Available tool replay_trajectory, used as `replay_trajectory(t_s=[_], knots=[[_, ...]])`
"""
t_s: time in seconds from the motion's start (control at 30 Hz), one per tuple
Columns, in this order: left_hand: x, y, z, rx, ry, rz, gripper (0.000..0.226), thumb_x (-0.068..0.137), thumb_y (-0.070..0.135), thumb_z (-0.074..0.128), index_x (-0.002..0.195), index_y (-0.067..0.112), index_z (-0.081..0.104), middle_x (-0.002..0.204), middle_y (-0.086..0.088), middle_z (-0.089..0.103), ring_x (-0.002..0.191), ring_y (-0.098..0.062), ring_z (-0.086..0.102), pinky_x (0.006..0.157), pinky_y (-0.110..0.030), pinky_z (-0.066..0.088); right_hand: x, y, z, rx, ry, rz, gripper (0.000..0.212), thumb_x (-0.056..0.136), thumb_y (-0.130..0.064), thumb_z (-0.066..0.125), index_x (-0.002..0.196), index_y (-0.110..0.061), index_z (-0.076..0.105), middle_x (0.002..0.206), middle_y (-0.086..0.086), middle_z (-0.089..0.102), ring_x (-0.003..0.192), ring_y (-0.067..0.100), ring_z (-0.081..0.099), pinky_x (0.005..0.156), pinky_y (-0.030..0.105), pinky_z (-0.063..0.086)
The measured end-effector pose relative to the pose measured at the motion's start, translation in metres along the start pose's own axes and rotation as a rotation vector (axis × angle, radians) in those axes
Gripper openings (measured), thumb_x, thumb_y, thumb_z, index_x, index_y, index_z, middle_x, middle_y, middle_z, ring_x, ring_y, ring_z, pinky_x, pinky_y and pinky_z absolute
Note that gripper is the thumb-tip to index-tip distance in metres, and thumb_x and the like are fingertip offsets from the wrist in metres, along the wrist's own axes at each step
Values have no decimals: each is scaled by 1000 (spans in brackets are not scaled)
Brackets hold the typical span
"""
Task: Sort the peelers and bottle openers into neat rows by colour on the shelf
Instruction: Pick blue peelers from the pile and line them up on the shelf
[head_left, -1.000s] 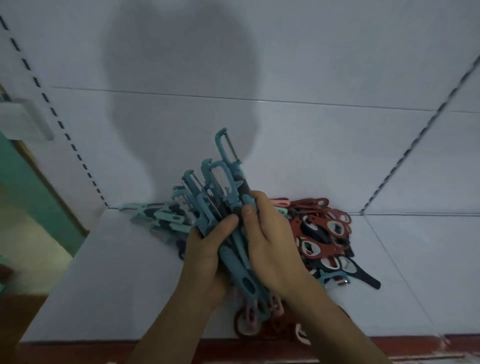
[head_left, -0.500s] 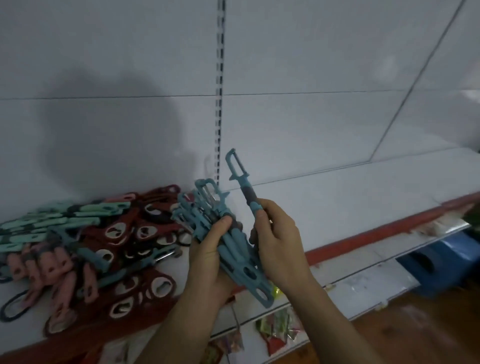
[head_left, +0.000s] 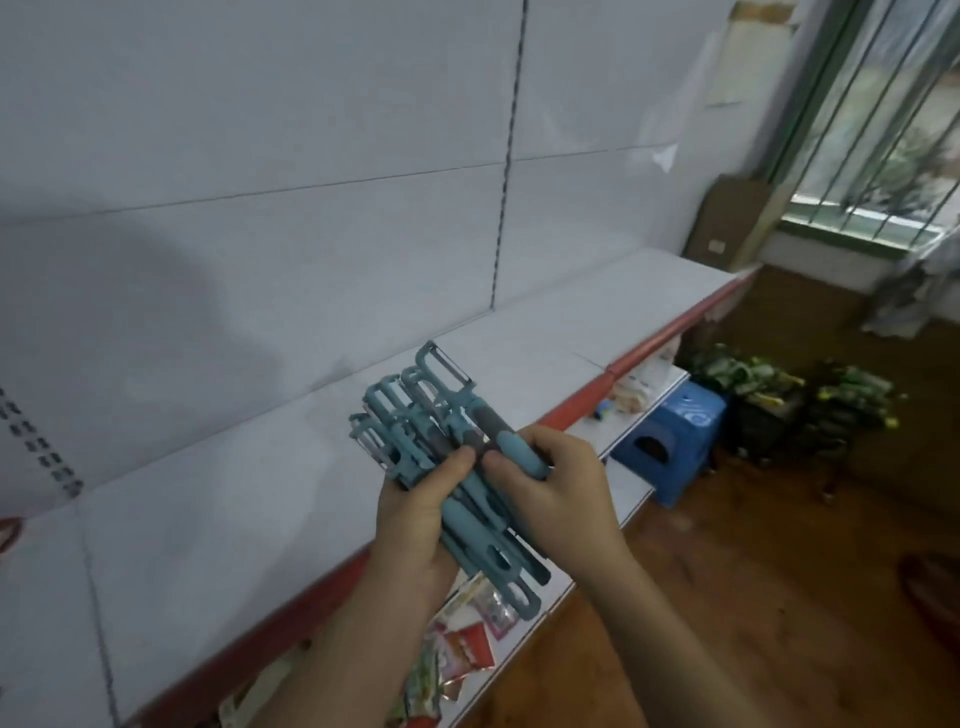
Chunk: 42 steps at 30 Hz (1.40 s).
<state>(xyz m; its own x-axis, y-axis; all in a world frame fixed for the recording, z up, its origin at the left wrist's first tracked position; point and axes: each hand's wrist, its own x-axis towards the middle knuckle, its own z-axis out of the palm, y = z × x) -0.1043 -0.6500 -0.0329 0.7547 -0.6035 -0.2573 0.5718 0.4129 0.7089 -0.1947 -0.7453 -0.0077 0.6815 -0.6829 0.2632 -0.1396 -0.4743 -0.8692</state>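
A long white shelf (head_left: 208, 519) with a red front edge (head_left: 665, 332) runs from the lower left to the far right, and behind it stands a white back panel (head_left: 260, 130) with a dark slotted upright (head_left: 506, 171). At the upper right there is a window (head_left: 883, 104) with vertical bars. Under the shelf is a lower shelf (head_left: 623, 488) on which lie some colourful snack packets (head_left: 467, 644). A blue plastic stool (head_left: 670, 441) stands on the wooden floor (head_left: 779, 571), and green packets (head_left: 753, 379) lie in a heap just behind it.

Both hands are in the middle, raised in front of the shelf's red edge. The left hand (head_left: 415, 525) grips a bundle of teal peelers (head_left: 410, 421): its fingers go round the handles from below and its thumb presses on them from above. The blade heads point up and away, toward the back panel, and the handle ends with their hanging holes stick out below the hand, over the lower shelf. The right hand (head_left: 561, 499) pinches the topmost peeler (head_left: 483, 415) by its teal and grey handle, with curled fingers and the thumb. This peeler lies on top of the bundle and its head reaches higher than the others. The bundle does not touch the shelf.
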Motion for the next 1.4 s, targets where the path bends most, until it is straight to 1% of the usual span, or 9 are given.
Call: replay_trajectory(t_s=[0.23, 0.43, 0.5, 0.63, 0.77, 0.87, 1.0, 1.13, 1.4], knots=[[125, -57, 110, 41, -129, -56, 47, 80, 16, 78, 124, 1, 67, 117, -27, 71, 105, -44, 71, 87, -55, 60, 124, 71, -73, 52, 40, 17, 35, 91, -26, 71, 62, -12, 58, 51, -6, 51, 50, 7, 45, 47, 28, 37], [240, -92, 214, 17, -148, -120, 53, 74, 18, 79, 121, -4, 67, 121, -31, 68, 102, -43, 70, 88, -56, 60, 240, 120, -141, 132, 62, 47, 33, 95, -28, 69, 76, -3, 64, 68, 20, 61, 57, 18, 52, 52, 41, 44], [275, -108, 246, 17, -182, -141, 42, 75, 19, 78, 111, -1, 71, 118, -28, 68, 104, -42, 67, 95, -57, 55, 273, 138, -166, 144, 94, 43, 28, 97, -28, 67, 80, -6, 66, 69, 15, 64, 59, 17, 57, 53, 41, 48], [335, -141, 288, 12, -215, -173, 40, 75, 20, 81, 110, 4, 70, 113, -21, 68, 106, -38, 64, 101, -58, 52, 325, 175, -202, 219, 143, 77, 14, 100, -27, 62, 96, -18, 71, 64, -10, 64, 57, 4, 60, 53, 20, 47], [396, -176, 326, 16, -194, -178, 35, 71, 19, 78, 103, 7, 71, 98, -8, 73, 86, -20, 71, 79, -36, 60, 379, 225, -234, 304, 143, 149, 26, 107, -33, 46, 103, -18, 67, 58, -2, 46, 51, 11, 42, 45, 24, 34], [446, -202, 359, 28, -170, -167, 24, 67, 17, 79, 90, 11, 75, 95, -7, 75, 83, -18, 72, 83, -38, 58, 425, 269, -264, 348, 130, 156, 32, 110, -27, 41, 104, -7, 65, 60, 4, 49, 51, 15, 40, 45, 28, 34], [515, -234, 410, 54, -131, -116, 30, 68, 17, 80, 95, 9, 73, 96, -8, 75, 84, -19, 72, 85, -40, 58, 496, 322, -314, 385, 115, 195, 21, 107, -18, 48, 114, -14, 67, 77, 7, 68, 51, 18, 50, 47, 27, 44], [576, -265, 462, 34, -126, -114, 28, 73, 16, 78, 99, 6, 72, 95, -10, 73, 85, -21, 69, 87, -41, 57, 568, 373, -366, 377, 92, 256, 15, 101, -17, 59, 112, -24, 67, 90, 9, 68, 59, 15, 53, 54, 26, 47], [671, -311, 516, -59, -107, -183, 20, 83, 11, 71, 101, 4, 70, 92, -8, 68, 78, -20, 66, 77, -35, 62, 689, 469, -412, 32, 57, 241, 16, 94, -20, 65, 108, -29, 65, 93, -7, 64, 66, 6, 57, 51, 15, 40]])
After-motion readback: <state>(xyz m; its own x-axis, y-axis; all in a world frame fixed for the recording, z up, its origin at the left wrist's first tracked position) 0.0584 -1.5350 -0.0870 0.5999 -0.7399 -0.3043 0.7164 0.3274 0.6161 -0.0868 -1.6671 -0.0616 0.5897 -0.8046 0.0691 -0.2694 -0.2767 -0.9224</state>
